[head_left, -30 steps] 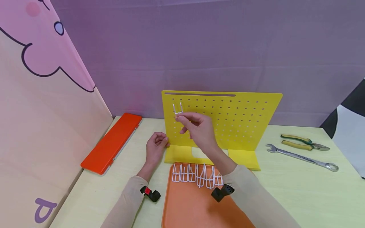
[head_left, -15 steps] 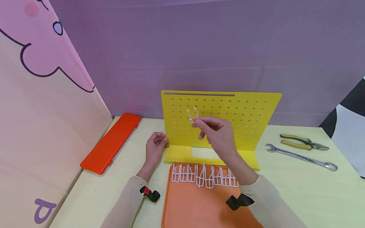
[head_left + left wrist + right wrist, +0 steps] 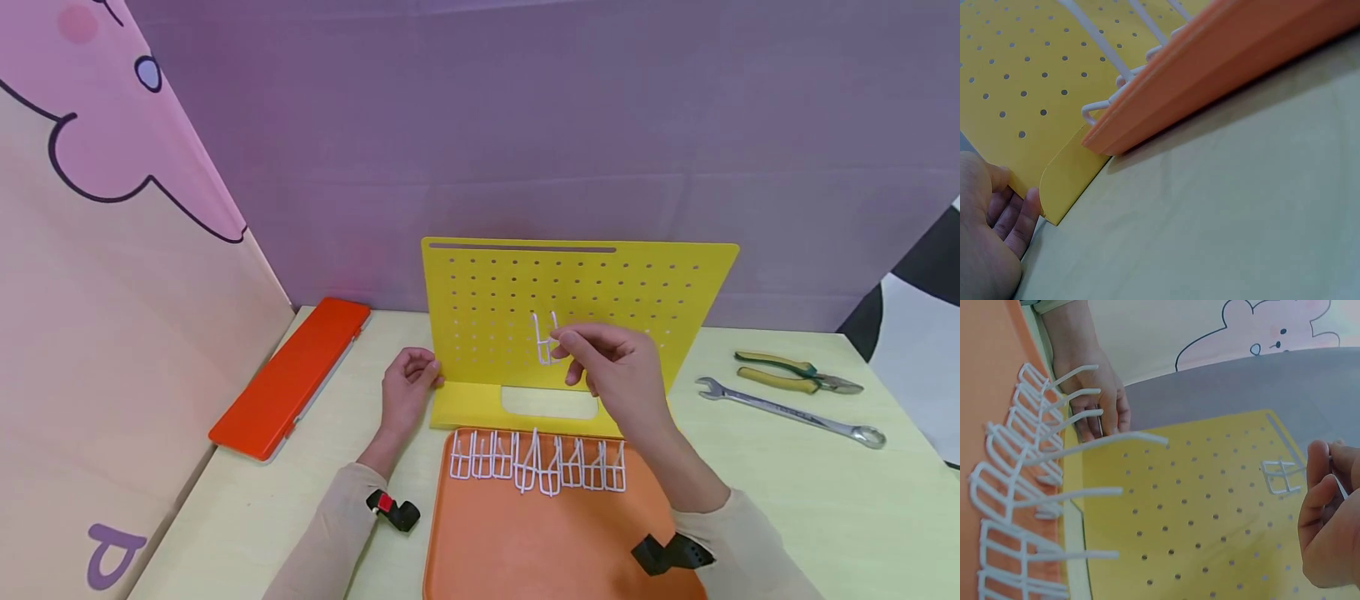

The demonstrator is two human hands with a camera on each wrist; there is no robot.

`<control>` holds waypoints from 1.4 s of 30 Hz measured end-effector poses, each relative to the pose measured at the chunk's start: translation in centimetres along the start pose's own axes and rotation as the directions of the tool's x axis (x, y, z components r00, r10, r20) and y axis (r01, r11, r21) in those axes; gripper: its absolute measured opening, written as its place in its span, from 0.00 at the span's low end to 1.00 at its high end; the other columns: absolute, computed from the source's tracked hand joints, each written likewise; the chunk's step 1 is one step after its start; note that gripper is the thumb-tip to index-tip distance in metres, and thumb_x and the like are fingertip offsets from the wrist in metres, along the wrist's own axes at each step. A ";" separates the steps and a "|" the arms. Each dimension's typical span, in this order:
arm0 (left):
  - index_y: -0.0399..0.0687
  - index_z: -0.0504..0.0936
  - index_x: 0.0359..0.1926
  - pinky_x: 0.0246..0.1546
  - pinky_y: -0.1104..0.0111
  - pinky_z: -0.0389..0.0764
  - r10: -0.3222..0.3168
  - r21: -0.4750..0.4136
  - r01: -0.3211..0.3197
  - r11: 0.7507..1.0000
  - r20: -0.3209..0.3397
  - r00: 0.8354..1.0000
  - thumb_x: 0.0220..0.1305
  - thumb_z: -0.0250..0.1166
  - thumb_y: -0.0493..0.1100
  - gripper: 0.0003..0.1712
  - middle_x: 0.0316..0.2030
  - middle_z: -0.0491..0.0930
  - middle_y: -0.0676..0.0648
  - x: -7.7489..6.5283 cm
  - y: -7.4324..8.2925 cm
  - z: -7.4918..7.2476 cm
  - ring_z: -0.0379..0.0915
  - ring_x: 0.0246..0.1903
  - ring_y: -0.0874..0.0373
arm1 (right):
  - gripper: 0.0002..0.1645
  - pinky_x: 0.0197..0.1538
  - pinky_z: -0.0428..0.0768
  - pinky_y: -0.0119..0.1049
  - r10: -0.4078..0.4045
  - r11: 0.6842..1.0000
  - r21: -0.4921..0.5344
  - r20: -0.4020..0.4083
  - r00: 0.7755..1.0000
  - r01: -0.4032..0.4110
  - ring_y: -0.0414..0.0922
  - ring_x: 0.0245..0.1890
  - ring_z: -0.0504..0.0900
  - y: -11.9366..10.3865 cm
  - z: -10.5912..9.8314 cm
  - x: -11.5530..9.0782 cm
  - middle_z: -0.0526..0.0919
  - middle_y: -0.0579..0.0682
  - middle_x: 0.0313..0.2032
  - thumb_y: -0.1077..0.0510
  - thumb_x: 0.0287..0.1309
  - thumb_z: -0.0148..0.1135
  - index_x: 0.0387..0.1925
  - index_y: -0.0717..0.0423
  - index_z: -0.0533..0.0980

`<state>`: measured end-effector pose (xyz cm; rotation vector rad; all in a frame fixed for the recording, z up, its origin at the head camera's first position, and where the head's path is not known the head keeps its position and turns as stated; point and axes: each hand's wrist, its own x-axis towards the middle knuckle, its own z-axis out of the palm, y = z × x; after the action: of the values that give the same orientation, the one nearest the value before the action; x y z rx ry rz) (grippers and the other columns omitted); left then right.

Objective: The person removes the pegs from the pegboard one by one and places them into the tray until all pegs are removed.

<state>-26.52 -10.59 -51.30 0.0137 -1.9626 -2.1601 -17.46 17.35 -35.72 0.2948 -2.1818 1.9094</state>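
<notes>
My right hand [image 3: 622, 367] pinches a white wire pegboard hook [image 3: 542, 342] in front of the yellow pegboard [image 3: 480, 333]. In the head view the hook's two prongs point up. The right wrist view shows the hook [image 3: 1280, 478] just past the fingertips, overlapping the board. At the board's left edge is my left hand [image 3: 408, 387], whose thumb and fingers grip the edge low down, near the base. The left wrist view has that hand [image 3: 991, 231] at the board's lower corner. Several more white hooks [image 3: 547, 479] lie in a row along the far side of an orange tray [image 3: 517, 542].
On the left lies a long red case [image 3: 296, 375]. Pliers [image 3: 795, 371] and a combination wrench [image 3: 787, 412] lie on the right of the table [image 3: 810, 517]. Behind the board hangs a purple cloth backdrop [image 3: 570, 125]. The tray sits right in front of the board's base.
My right hand has carried the hook rightward and down from the board's upper left, and more of the hook's frame now shows. My left hand has stayed at the board's edge.
</notes>
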 end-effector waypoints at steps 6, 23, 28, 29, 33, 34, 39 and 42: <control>0.42 0.82 0.44 0.37 0.71 0.92 0.009 0.005 -0.009 1.000 -0.002 1.000 0.76 0.68 0.27 0.07 0.37 0.84 0.43 0.0 0.0 0.2 0.82 0.35 0.52 | 0.16 0.23 0.75 0.28 0.036 0.998 -0.051 -0.029 0.999 -0.037 0.41 0.24 0.82 0.8 -1.5 -0.8 0.90 0.48 0.32 0.57 0.78 0.70 0.53 0.67 0.88; 0.40 0.82 0.45 0.36 0.72 0.92 0.027 0.001 -0.027 1.000 -0.003 1.000 0.76 0.68 0.27 0.06 0.39 0.85 0.36 -0.1 0.1 0.1 0.83 0.34 0.52 | 0.07 0.19 0.71 0.33 0.081 0.986 -0.132 -0.129 0.988 -0.098 0.41 0.20 0.77 4.4 -5.5 -3.6 0.88 0.44 0.28 0.60 0.78 0.69 0.45 0.60 0.90; 0.41 0.82 0.44 0.36 0.72 0.92 0.024 -0.008 -0.024 1.000 -0.003 1.000 0.76 0.68 0.27 0.07 0.38 0.85 0.37 0.0 0.0 0.0 0.83 0.34 0.52 | 0.06 0.18 0.69 0.34 0.109 0.987 -0.100 -0.148 0.983 -0.125 0.41 0.19 0.76 5.5 -6.6 -4.3 0.87 0.42 0.27 0.63 0.77 0.70 0.42 0.60 0.91; 0.41 0.82 0.44 0.36 0.72 0.92 0.024 -0.008 -0.024 1.000 -0.003 1.000 0.76 0.68 0.27 0.07 0.38 0.85 0.37 0.0 0.0 -0.1 0.83 0.34 0.51 | 0.06 0.18 0.69 0.33 0.118 0.987 -0.093 -0.151 0.981 -0.133 0.41 0.19 0.76 5.6 -6.7 -4.4 0.87 0.42 0.27 0.63 0.76 0.71 0.42 0.61 0.90; 0.41 0.82 0.44 0.35 0.72 0.91 0.026 -0.010 -0.026 1.000 -0.005 1.000 0.76 0.68 0.26 0.07 0.38 0.85 0.36 -0.2 0.0 -0.1 0.83 0.33 0.51 | 0.09 0.19 0.69 0.33 0.142 0.982 -0.104 -0.148 0.979 -0.159 0.40 0.19 0.76 6.1 -7.4 -5.2 0.87 0.41 0.26 0.62 0.76 0.71 0.44 0.68 0.88; 0.42 0.82 0.44 0.35 0.72 0.91 0.025 -0.007 -0.025 1.000 -0.007 1.000 0.76 0.68 0.26 0.08 0.38 0.85 0.36 -0.2 0.0 -0.1 0.83 0.33 0.51 | 0.10 0.19 0.69 0.32 0.148 0.979 -0.117 -0.150 0.977 -0.166 0.40 0.19 0.77 6.2 -7.5 -5.3 0.87 0.42 0.26 0.62 0.76 0.71 0.44 0.69 0.88; 0.42 0.82 0.44 0.36 0.72 0.91 0.016 0.009 -0.016 1.000 -0.013 1.000 0.76 0.68 0.26 0.08 0.38 0.85 0.39 -0.1 0.0 0.0 0.83 0.33 0.51 | 0.11 0.18 0.69 0.35 0.180 0.965 -0.159 -0.167 0.969 -0.207 0.41 0.19 0.77 7.0 -8.3 -6.3 0.88 0.43 0.27 0.60 0.76 0.72 0.44 0.67 0.88; 0.42 0.82 0.44 0.36 0.72 0.92 0.016 0.019 -0.016 1.000 -0.009 1.000 0.76 0.68 0.27 0.08 0.37 0.85 0.41 0.0 0.0 0.0 0.83 0.33 0.52 | 0.11 0.18 0.69 0.36 0.208 0.959 -0.160 -0.174 0.963 -0.236 0.42 0.19 0.77 7.7 -8.7 -6.7 0.88 0.45 0.26 0.59 0.77 0.72 0.43 0.66 0.89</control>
<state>-26.49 -10.57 -51.35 0.0108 -1.9714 -2.1275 -12.98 27.02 -43.88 -0.1335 -2.3420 1.7557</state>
